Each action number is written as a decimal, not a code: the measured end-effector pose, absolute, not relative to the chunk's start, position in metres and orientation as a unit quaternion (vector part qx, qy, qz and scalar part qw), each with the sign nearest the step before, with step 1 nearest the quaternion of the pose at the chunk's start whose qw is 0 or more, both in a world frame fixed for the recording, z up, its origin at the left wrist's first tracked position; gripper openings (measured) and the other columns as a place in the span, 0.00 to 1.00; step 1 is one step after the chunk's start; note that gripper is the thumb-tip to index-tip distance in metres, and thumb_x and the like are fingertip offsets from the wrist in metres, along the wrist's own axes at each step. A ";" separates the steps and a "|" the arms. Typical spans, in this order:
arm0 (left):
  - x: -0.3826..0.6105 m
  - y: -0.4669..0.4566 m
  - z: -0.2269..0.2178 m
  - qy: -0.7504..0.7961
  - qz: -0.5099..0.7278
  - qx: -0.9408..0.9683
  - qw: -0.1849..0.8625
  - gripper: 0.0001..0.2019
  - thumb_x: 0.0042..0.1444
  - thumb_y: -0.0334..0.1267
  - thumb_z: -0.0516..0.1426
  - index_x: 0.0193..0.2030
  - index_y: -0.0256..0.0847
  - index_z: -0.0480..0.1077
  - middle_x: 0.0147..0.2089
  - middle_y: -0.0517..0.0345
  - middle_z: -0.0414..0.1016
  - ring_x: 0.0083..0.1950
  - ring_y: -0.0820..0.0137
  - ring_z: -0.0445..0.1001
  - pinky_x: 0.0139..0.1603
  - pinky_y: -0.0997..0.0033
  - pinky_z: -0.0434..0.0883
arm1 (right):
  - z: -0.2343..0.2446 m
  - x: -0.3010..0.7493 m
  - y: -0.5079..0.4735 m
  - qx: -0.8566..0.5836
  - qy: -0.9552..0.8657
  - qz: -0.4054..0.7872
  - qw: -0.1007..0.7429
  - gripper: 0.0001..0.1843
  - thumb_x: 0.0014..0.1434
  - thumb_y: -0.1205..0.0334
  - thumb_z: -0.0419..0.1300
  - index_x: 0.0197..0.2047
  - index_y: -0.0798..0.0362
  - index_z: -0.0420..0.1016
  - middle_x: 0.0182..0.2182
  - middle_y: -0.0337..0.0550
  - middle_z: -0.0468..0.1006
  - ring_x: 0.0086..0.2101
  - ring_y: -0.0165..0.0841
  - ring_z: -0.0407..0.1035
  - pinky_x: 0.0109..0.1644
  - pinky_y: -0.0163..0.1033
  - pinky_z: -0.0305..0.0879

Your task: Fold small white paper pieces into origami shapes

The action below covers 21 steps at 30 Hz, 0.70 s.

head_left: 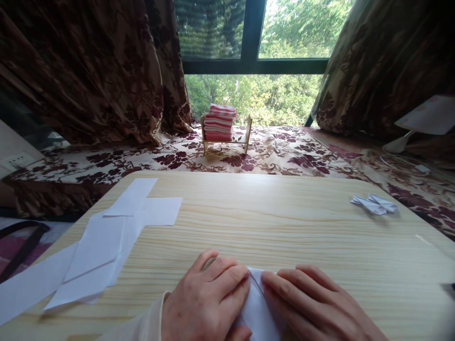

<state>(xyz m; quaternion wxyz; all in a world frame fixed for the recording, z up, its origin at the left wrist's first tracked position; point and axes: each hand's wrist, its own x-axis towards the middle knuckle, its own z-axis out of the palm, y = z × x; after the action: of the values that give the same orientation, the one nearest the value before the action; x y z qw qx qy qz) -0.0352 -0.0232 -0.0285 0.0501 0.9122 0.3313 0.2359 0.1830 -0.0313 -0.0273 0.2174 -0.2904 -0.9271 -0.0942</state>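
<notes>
A folded sheet of white paper lies on the table at the bottom centre, its top narrowed towards a point with a crease running down from it. My left hand presses on the paper's left side, fingers bent and close together. On its right side, the fingertips of my right hand rest near the upper folded edge, fingers side by side. Both hands hide much of the sheet, and its lower part runs out of view.
Several loose white paper strips overlap on the table's left. Small folded paper pieces lie at the far right of the wooden table. Beyond, a small stand with folded pink striped cloths stands before the window. A white lamp is at right.
</notes>
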 end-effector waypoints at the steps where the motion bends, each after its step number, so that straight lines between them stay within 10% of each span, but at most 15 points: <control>1: -0.035 -0.023 -0.029 0.331 0.236 0.912 0.048 0.13 0.59 0.45 0.53 0.45 0.43 0.72 0.47 0.58 0.76 0.49 0.65 0.70 0.56 0.60 0.60 | -0.027 0.183 -0.031 -0.291 -0.926 -0.095 0.218 0.24 0.67 0.73 0.38 0.37 0.54 0.75 0.38 0.41 0.81 0.34 0.32 0.72 0.41 0.37 0.66; 21: -0.035 -0.024 -0.028 0.335 0.218 0.916 0.037 0.14 0.54 0.45 0.57 0.45 0.43 0.71 0.45 0.58 0.76 0.48 0.65 0.69 0.57 0.59 0.61 | -0.018 0.182 -0.032 -0.283 -0.932 -0.024 0.224 0.22 0.66 0.73 0.38 0.36 0.56 0.73 0.31 0.44 0.79 0.28 0.32 0.69 0.33 0.34 0.69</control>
<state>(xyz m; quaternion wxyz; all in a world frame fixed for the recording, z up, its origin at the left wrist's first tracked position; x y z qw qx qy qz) -0.0351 -0.0242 -0.0279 0.0374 0.9159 0.3349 0.2179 0.1821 -0.0318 -0.0178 0.2238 -0.2828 -0.9324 -0.0245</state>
